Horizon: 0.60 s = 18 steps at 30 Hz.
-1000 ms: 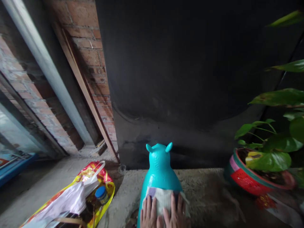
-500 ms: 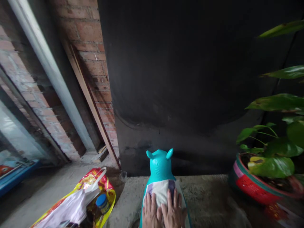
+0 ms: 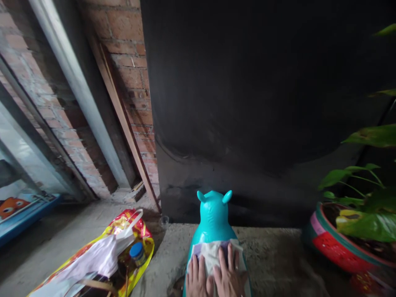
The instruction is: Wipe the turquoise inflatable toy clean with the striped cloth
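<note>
A turquoise inflatable animal toy [image 3: 214, 212] with two small ears stands in front of me at the lower middle, its head toward the black panel. Across its back lies a white cloth [image 3: 211, 252] with purple patches. My left hand [image 3: 198, 278] rests flat on the cloth, fingers stretched forward. Beside it my right hand [image 3: 229, 274] also lies flat, its fingers a little spread, pressing the cloth against the toy. Both hands are open and grip nothing. The toy's lower body is hidden by the hands and the frame edge.
A red and yellow bag [image 3: 137, 225] with a blue-lidded jar [image 3: 137, 252] and white fabric lies left on the concrete floor. At right stands a potted plant [image 3: 335, 243]. A black panel [image 3: 247, 103] rises behind the toy; a wooden plank [image 3: 123, 119] leans against bricks.
Both hands and the cloth have slid slightly back along the toy, toward me, baring more turquoise behind the head. The view has turned a little left.
</note>
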Motion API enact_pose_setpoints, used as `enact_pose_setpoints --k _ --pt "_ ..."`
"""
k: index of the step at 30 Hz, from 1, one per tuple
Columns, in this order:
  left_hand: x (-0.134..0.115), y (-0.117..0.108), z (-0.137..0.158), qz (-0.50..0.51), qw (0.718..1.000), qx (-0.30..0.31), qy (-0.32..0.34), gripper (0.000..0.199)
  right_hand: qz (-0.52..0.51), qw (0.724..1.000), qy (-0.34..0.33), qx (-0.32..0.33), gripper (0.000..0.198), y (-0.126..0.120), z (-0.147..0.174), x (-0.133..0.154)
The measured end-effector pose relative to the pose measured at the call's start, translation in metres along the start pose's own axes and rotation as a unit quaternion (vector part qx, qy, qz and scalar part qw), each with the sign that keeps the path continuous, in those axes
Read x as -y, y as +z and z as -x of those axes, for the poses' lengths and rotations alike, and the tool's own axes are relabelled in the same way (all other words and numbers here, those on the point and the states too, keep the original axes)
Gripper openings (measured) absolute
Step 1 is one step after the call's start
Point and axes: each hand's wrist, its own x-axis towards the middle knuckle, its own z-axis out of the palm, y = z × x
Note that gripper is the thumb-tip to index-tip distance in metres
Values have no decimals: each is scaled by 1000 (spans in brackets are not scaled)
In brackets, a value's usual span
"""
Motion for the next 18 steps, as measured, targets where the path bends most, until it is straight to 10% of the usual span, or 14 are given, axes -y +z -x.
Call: enact_pose_setpoints --k 9,18 --pt "-7 -5 -35 31 997 66 -36 51 -3 996 23 91 54 -30 -31 22" --pt "27 -11 48 26 996 20 87 49 19 996 -30 -77 42 27 77 -25"
